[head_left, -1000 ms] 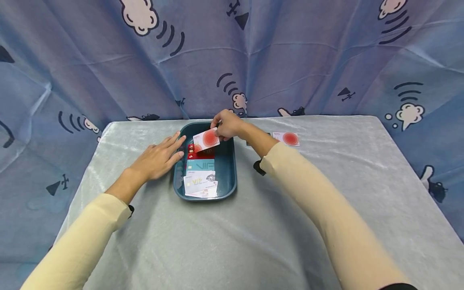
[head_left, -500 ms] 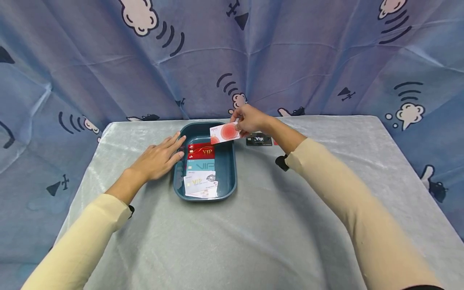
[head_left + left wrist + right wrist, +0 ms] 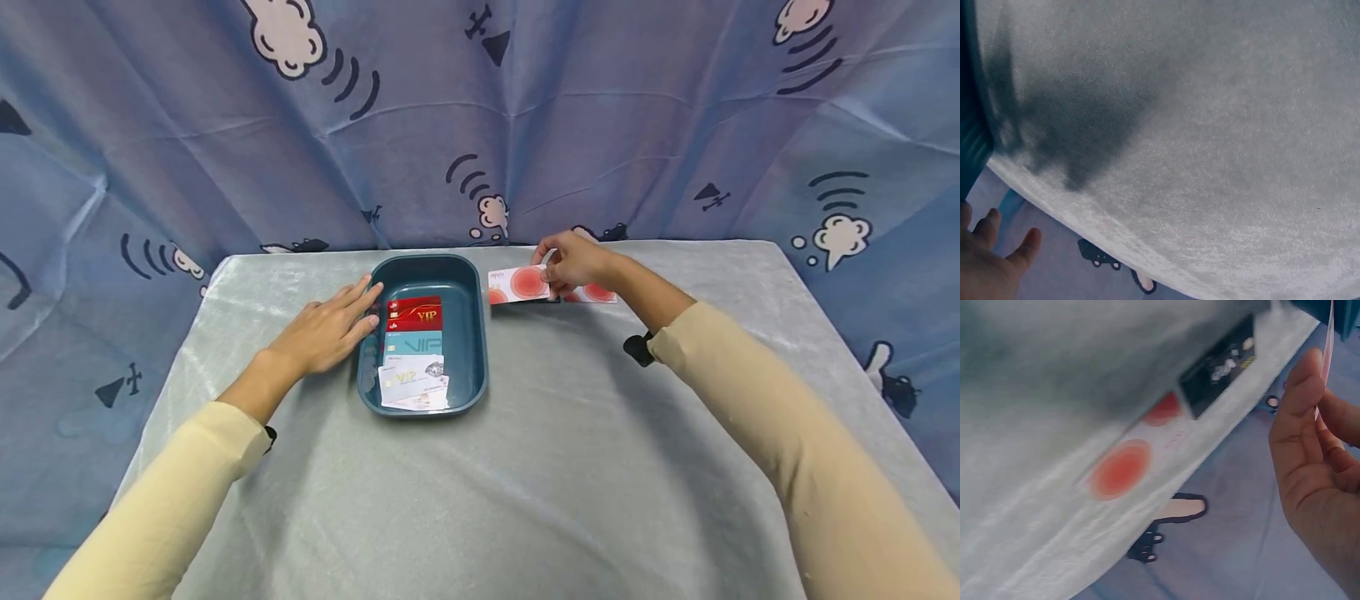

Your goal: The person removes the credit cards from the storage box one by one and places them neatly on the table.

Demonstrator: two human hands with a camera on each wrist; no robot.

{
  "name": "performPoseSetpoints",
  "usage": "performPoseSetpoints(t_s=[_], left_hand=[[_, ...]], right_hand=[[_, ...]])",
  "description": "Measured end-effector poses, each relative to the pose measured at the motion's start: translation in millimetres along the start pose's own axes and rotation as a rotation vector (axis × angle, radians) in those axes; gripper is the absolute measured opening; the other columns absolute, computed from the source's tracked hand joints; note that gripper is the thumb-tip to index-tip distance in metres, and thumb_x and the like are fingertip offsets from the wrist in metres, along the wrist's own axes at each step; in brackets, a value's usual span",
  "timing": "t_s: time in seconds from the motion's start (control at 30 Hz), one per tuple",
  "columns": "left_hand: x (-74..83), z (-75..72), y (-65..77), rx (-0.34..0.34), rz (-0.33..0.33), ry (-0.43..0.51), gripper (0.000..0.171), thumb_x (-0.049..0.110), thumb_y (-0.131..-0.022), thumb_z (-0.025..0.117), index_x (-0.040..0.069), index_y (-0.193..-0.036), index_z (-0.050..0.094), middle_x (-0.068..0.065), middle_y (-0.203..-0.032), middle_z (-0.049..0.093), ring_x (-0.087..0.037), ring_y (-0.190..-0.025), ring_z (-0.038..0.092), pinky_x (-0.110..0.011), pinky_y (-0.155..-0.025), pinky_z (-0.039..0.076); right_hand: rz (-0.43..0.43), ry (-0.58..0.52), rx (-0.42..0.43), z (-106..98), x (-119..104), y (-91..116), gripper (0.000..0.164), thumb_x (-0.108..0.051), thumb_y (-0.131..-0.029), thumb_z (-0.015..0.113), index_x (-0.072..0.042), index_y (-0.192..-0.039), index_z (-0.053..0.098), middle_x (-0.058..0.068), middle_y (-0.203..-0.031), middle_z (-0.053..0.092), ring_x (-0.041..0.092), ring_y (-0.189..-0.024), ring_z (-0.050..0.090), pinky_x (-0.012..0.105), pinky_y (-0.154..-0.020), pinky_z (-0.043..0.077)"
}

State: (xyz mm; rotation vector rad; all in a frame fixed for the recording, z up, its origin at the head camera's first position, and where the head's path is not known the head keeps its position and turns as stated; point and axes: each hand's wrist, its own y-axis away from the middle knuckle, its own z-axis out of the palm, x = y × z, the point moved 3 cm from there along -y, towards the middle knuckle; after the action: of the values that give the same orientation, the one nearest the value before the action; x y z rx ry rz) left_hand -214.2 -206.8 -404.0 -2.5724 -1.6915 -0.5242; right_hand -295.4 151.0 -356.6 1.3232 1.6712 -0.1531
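Note:
My right hand (image 3: 573, 260) pinches a white card with red circles (image 3: 517, 284) by its right end, to the right of the blue tray (image 3: 471, 400). In the right wrist view this card (image 3: 1329, 356) shows edge-on between thumb and fingers. Below it on the table lie a black Vip card (image 3: 1219, 369) and a second white card with red circles (image 3: 1129, 456), end to end. My left hand (image 3: 326, 329) rests with straight fingers at the tray's left rim. Inside the tray lie red VIP cards (image 3: 414, 314), a teal card (image 3: 412, 342) and white cards (image 3: 408, 379).
A pale velvety cloth (image 3: 525, 483) covers the table. Behind its far edge hangs a blue patterned curtain (image 3: 600, 125). The tray's wall (image 3: 972, 125) stands at the left of the left wrist view.
My right hand has carried the white card with red circles rightward, from above the tray's far end to over the black card. The red cards show fully now. My left hand has stayed put.

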Motion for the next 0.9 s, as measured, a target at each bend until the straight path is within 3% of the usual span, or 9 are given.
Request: performPoseSetpoints(t_s=[0.57,0.9], left_hand=[[-1.3,0.6,0.5,-0.01,-0.003,-0.001,0.061,0.042,-0.108,0.034,0.02,-0.161,0.014,-0.005,-0.167,0.007,-0.036,-0.151,0.016,-0.07,-0.11,0.021],[-1.9,1.2,-0.9,0.009,-0.008,0.009,0.061,0.042,-0.107,0.038,0.02,-0.161,0.018,-0.004,-0.167,0.01,-0.035,-0.15,0.019,-0.068,-0.11,0.024]], right_hand=[[0.0,0.031,-0.018,11,40,2,0.02,0.007,-0.096,0.054,0.008,-0.116,0.054,0.017,-0.084,0.06,0.018,-0.063,0.065,0.03,-0.06,0.056],[0.012,0.062,0.027,18,55,-4,0.018,0.006,-0.093,0.064,0.009,-0.11,0.059,0.015,-0.074,0.063,0.017,-0.057,0.066,0.033,-0.058,0.058]])
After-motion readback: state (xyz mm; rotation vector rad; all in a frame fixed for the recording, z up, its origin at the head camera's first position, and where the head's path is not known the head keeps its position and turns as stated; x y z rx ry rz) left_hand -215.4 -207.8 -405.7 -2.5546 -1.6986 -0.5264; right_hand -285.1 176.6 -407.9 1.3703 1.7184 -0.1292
